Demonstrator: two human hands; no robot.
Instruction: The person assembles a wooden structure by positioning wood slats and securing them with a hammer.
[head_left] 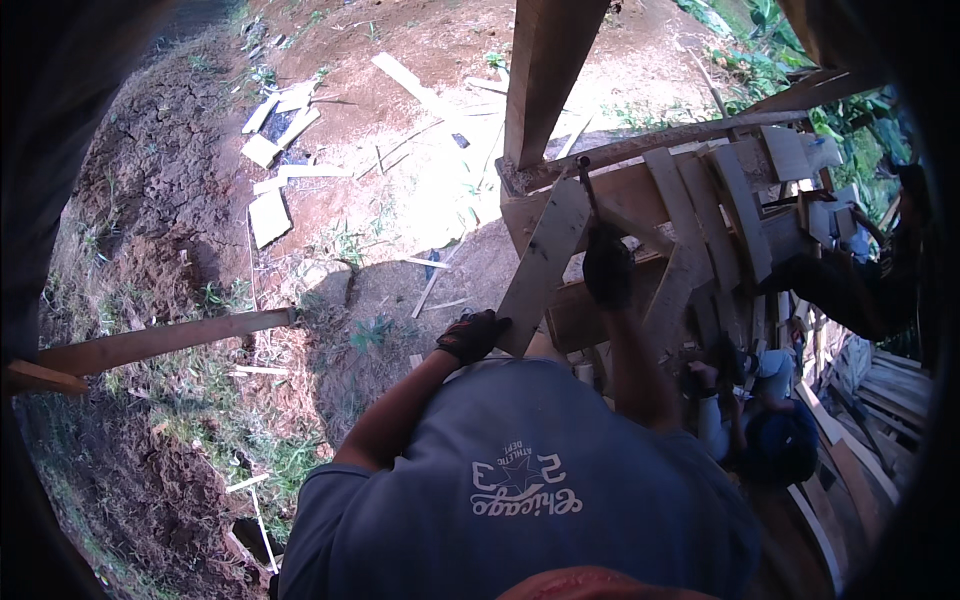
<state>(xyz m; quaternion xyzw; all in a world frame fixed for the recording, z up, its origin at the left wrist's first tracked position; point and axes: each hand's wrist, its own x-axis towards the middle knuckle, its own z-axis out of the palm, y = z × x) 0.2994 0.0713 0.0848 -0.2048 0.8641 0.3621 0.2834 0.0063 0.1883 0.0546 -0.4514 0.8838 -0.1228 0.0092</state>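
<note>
My left hand point(473, 337), in a dark glove, is closed on the near end of a pale wooden board point(545, 262). That board lies at a slant, its far end near a wooden post. In my gloved right hand point(607, 268) is a hammer point(587, 183), its head above the timber just right of the board's far end. The fingers of this hand are partly in shadow, wrapped round the handle. Under and beside the board is a rough wooden workbench point(527, 218) with several more planks point(735, 205) lying across it.
A thick wooden post point(543, 85) rises from the bench's far left corner. To the right, one person in dark clothes point(850, 290) and another in a blue cap point(780, 442) are close by. A wooden beam point(170, 340) juts in from the left. Board offcuts point(268, 218) lie on the dirt.
</note>
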